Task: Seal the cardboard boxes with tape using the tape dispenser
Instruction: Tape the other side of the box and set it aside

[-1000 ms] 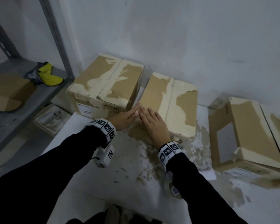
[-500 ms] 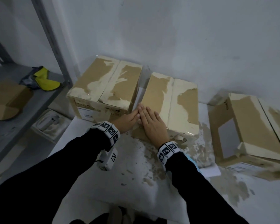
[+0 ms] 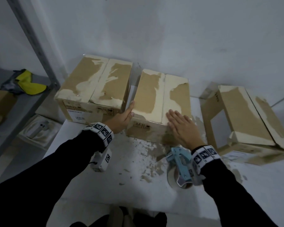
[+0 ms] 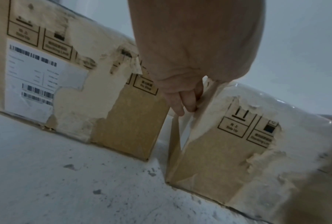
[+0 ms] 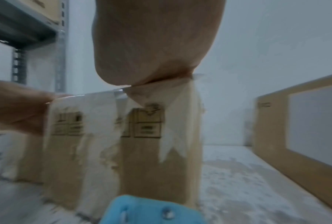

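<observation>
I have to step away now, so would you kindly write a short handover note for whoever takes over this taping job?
Left hand: flat against the left side of the middle box, fingers straight.
Right hand: flat on that box's top near its front right corner, holding nothing.
Tape dispenser: blue, lying on the table under the right wrist.
Left box and right box stand either side, flaps closed.
Done: hard to judge; the glossy strip on the middle box may be fresh tape.
Left: pick up the dispenser, tape any unsealed seams.
</observation>
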